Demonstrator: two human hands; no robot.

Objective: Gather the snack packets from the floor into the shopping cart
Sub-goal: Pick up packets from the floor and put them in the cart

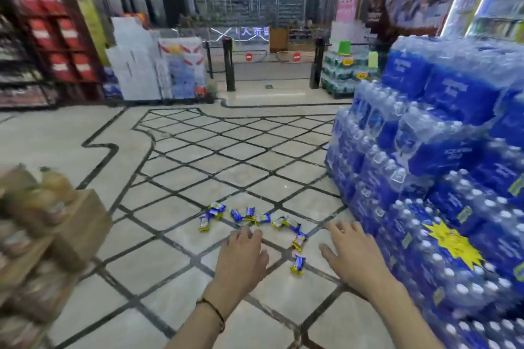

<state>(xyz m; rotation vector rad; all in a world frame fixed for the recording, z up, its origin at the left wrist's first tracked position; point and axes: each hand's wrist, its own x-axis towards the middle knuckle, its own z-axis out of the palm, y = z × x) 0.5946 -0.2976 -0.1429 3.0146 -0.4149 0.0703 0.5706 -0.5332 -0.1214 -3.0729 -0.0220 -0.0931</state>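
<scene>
From the head camera, the blue stack of shrink-wrapped water bottle packs (442,178) fills the right side of the shop floor, white caps showing through the plastic. A yellow starburst sticker (453,244) sits on one lower pack; its print and the pack labels are too blurred to read. Across the aisle from that stack, at the left edge, open cardboard boxes (56,224) hold bottled drinks with pale brownish contents, smeared by motion. Far behind the stack stand entrance gates carrying two round red no-entry signs (296,57), with mirrored white lettering on glass above them that I cannot make out.

The snack packets (255,218), blue and yellow wrappers, lie scattered on the tiled floor (198,167) just off the stack's near corner, most in a loose row, with two more trailing toward the camera.

The left hand (241,258) hangs palm down, fingers loosely spread, holding nothing, just short of the row. The right hand (351,255) is likewise flat, spread and empty, between the two trailing packets and the water stack. A thin cord bracelet (215,312) circles the left wrist.
</scene>
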